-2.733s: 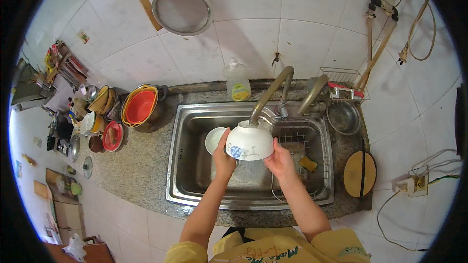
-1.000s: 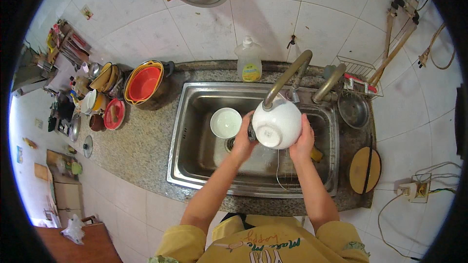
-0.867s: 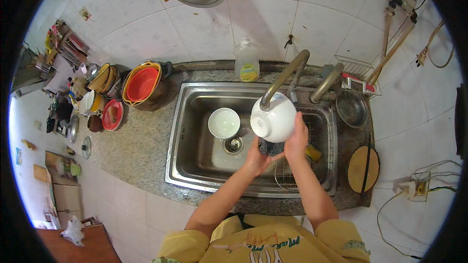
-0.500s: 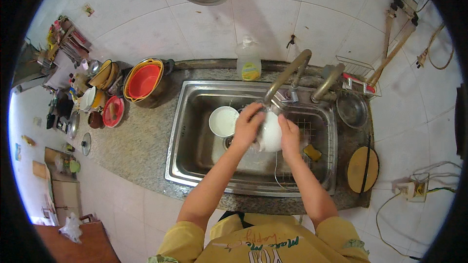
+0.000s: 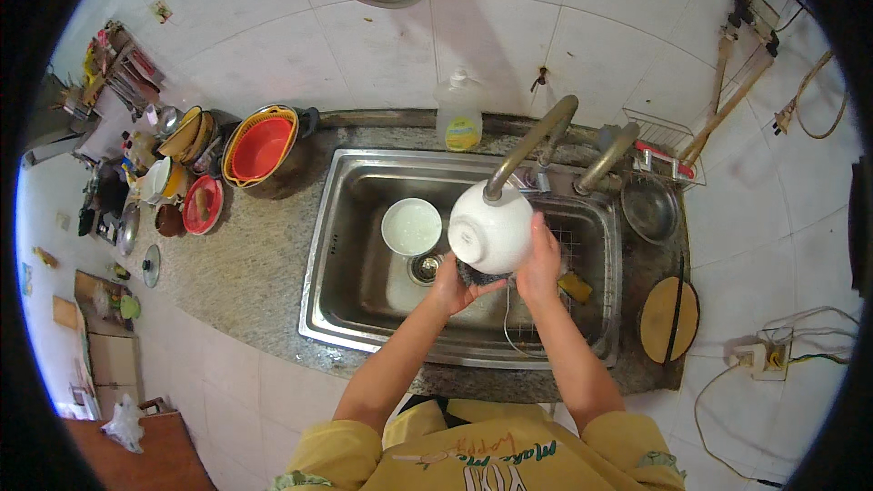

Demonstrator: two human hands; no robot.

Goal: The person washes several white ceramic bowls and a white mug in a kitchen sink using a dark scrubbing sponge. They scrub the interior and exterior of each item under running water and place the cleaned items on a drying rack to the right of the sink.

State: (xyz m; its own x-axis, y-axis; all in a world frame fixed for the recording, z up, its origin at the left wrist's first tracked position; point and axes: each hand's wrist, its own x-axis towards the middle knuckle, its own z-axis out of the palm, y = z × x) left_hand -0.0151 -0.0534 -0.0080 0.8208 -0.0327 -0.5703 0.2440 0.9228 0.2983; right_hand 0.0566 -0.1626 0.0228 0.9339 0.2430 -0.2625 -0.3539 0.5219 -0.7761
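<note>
Tilted under the faucet's spout (image 5: 492, 191), a white bowl (image 5: 491, 229) shows its outer side and foot ring. My right hand (image 5: 541, 262) grips the bowl's right side. At its lower left edge is my left hand (image 5: 459, 287), its fingers curled around what looks like a dark grey scouring pad (image 5: 475, 276), partly hidden by the bowl. A second white bowl (image 5: 412, 226) sits upright in the steel sink (image 5: 350, 305), left of the hands and beside the drain (image 5: 425, 269).
A wire rack (image 5: 596, 309) with a yellow sponge (image 5: 575, 287) occupies the sink's right side. A dish soap bottle (image 5: 460, 114) stands behind the sink. Red and yellow baskets (image 5: 262, 147) are on the left counter. A metal bowl (image 5: 650, 206) and round wooden board (image 5: 669, 318) line the right.
The white bowl has turned, so its foot ring now faces up and left. My left hand has moved from over the bowl down to its lower edge; my right hand keeps its side.
</note>
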